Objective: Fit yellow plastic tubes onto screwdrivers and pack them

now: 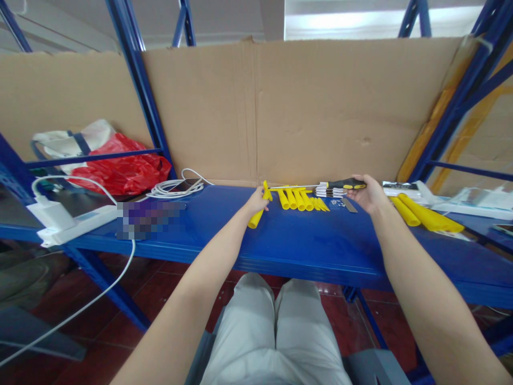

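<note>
My left hand (257,201) is wrapped round a yellow plastic tube (255,219) with a small yellow piece at its top end. In my right hand (367,193) is a screwdriver (347,184) with a black and yellow handle. Its long shaft runs left, and the tip meets the top of the held tube. Beneath the shaft several yellow tubes (300,201) lie in a row, with small pointed yellow pieces (320,205) beside them. Small metal parts (336,203), a flat grey plate (349,205) and a stack of white and dark pieces (329,190) lie near my right hand.
A blue shelf top (288,240) bears everything, with a cardboard wall (320,107) behind. On the right are larger yellow tubes (430,214). A white power strip (84,222), coiled cable (172,188) and red plastic bag (122,166) are on the left. Blue posts (140,80) flank the workspace.
</note>
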